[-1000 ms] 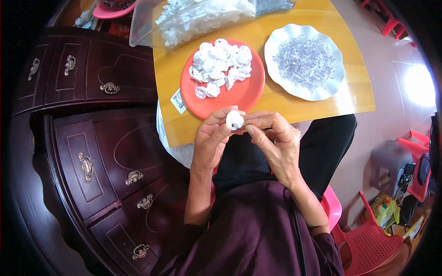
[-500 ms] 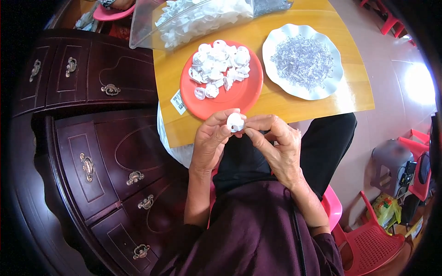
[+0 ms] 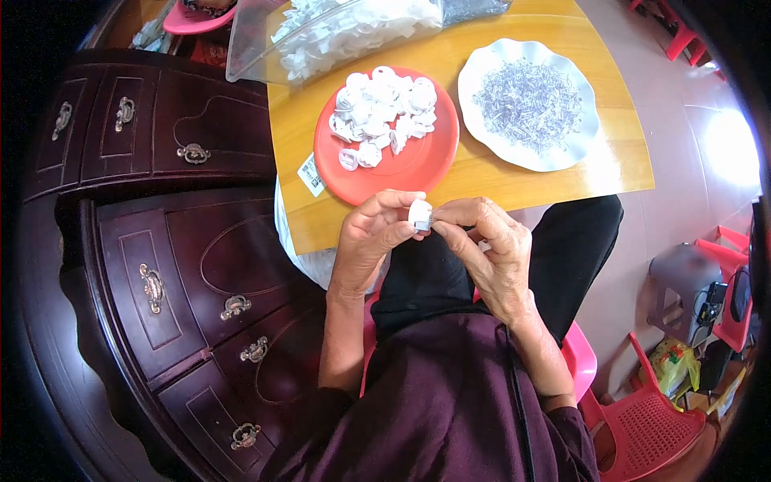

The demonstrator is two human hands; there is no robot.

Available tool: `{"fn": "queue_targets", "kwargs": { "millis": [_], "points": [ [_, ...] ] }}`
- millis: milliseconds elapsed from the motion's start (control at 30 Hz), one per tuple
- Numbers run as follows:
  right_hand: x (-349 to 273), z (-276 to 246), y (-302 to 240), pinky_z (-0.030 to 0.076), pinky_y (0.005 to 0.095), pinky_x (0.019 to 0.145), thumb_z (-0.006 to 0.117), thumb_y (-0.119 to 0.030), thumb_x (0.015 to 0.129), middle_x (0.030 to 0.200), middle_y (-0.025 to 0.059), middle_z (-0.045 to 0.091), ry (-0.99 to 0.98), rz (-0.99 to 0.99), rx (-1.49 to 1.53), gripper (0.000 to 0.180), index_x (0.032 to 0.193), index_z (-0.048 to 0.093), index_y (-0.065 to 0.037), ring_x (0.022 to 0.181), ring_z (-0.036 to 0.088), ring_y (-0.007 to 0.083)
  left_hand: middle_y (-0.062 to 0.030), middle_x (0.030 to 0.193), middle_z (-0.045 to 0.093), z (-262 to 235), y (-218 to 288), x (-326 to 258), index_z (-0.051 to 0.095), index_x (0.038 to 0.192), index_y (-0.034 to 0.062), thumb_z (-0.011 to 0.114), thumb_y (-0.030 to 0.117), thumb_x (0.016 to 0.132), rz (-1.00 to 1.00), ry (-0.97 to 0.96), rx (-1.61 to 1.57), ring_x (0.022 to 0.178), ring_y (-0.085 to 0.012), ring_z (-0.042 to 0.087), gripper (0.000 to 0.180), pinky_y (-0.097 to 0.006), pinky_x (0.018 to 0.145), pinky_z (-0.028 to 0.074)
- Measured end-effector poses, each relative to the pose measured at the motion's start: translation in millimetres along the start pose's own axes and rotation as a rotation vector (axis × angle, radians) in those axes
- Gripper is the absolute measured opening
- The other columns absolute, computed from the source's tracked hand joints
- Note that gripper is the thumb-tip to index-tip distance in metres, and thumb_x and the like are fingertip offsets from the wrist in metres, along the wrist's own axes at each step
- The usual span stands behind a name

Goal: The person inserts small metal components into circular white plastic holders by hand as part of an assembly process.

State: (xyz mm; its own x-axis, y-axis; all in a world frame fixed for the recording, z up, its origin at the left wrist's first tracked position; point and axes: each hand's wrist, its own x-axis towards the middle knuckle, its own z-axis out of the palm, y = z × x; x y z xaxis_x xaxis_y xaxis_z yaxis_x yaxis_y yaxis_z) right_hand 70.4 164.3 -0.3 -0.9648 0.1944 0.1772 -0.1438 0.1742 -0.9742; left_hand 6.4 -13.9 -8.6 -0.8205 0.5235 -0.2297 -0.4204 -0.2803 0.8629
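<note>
Just in front of the table's near edge, my left hand [image 3: 365, 241] pinches a small white round plastic piece [image 3: 420, 214] between thumb and fingers. My right hand [image 3: 494, 249] has thumb and forefinger pressed together right at that piece's right side. Whatever lies between those right fingertips is too small to make out. Behind my hands sits a red plate [image 3: 409, 173] bearing a pile of similar white plastic pieces [image 3: 373, 108]. To its right is a white plate with a wavy rim [image 3: 474, 80], filled with small clear slender parts [image 3: 530, 108].
A clear bag of white pieces [image 3: 353, 40] lies at the back of the yellow wooden table [image 3: 618, 165]. Dark wooden drawers [image 3: 185, 265] stand close on the left. A red plastic chair [image 3: 650, 418] and a grey stool [image 3: 683, 277] are at the right.
The white piece has been turned in my left fingers, its holed face no longer facing up, and shifted slightly right. My right hand has moved slightly right with it.
</note>
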Motion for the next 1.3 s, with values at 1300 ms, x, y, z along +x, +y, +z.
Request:
{"fn": "queue_targets", "kwargs": {
  "millis": [1300],
  "points": [
    [-10,-10,16,0.046,0.0206,0.055,0.071,-0.006,0.089,0.078,0.0031,0.066,0.081,0.266,0.181,0.008,0.093,0.066,-0.001,0.061,0.056,0.0058,-0.003,0.106,0.06,16,1,20,0.064,0.104,-0.0008,0.072,-0.008,0.083,-0.04,-0.095,0.111,0.098,-0.011,0.063,0.024,-0.026,0.089,0.052]
  ]
}}
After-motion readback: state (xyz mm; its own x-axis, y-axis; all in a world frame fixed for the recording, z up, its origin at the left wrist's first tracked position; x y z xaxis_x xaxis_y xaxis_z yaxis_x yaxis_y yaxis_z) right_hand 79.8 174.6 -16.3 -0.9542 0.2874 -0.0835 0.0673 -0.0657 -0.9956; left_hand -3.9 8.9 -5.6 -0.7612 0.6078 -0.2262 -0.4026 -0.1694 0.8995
